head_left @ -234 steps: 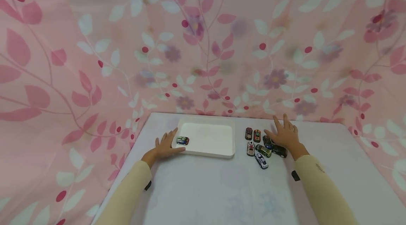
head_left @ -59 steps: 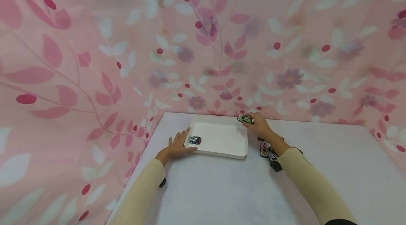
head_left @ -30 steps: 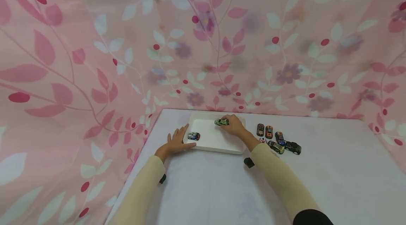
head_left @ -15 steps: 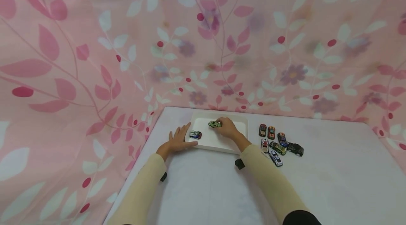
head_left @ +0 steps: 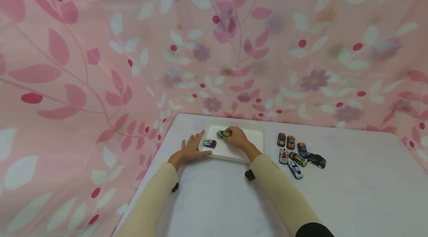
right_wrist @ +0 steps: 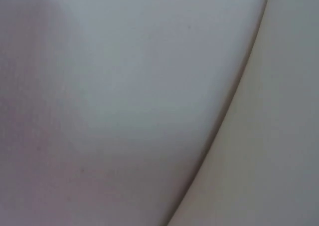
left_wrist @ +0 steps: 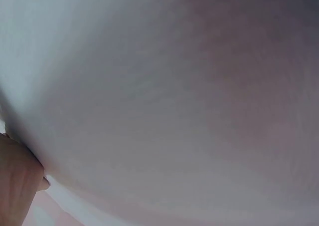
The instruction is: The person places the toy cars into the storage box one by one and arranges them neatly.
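Right hand (head_left: 238, 138) pinches green toy car (head_left: 222, 133) over white tray (head_left: 255, 138), two o'clock of blue-and-white toy car (head_left: 210, 143); a leftward slip could bump it. Left hand (head_left: 191, 150) lies spread at tray's eight-o'clock corner.

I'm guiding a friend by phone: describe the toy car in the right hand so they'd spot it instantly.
Find the white tray on the table. Over its left half, the right hand pinches a small green car. Unlike the white and blue car nearby, this one is green and held.
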Demonstrator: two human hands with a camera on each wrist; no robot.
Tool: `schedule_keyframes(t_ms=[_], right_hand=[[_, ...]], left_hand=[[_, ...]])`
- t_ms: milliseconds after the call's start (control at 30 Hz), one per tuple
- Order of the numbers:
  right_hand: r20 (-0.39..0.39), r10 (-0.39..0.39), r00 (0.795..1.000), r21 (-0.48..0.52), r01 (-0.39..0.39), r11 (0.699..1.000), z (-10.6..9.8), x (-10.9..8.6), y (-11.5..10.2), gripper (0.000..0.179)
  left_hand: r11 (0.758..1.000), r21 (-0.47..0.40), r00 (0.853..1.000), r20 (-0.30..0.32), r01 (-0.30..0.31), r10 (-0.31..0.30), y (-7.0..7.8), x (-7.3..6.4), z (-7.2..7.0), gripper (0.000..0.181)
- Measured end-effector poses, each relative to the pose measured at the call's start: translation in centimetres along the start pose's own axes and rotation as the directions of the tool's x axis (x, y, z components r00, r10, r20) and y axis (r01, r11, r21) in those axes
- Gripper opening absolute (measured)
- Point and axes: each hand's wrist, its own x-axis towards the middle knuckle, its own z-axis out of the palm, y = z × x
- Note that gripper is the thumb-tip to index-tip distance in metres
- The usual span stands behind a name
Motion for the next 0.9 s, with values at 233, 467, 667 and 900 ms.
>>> schedule_keyframes(t_ms=[233,467,667,900], right_hand=[[-0.015,0.023,1.000,0.032,-0.022,0.999,0.6,0.3,-0.9,0.034],[-0.003,0.035,0.999,-0.026,-0.035,0.999,1.0,0.8,-1.2,0.035],[-0.008,0.004,1.000,-0.013,-0.004,1.000,1.3,1.4,-1.4,0.034],[0.006,0.006,1.000,0.024,-0.006,1.000,2.0,1.2,-1.5,0.034]], left_hand=[[1.000,0.005,1.000,-0.013,-0.009,0.010,0.2,0.2,0.0,0.113],[1.000,0.019,1.000,-0.003,0.006,-0.006,0.4,0.2,-0.3,0.114],[1.000,0.007,1.000,-0.023,-0.002,0.002,0.5,0.2,-0.6,0.113],[1.000,0.018,1.000,0.004,0.006,-0.006,0.1,0.2,-0.3,0.113]])
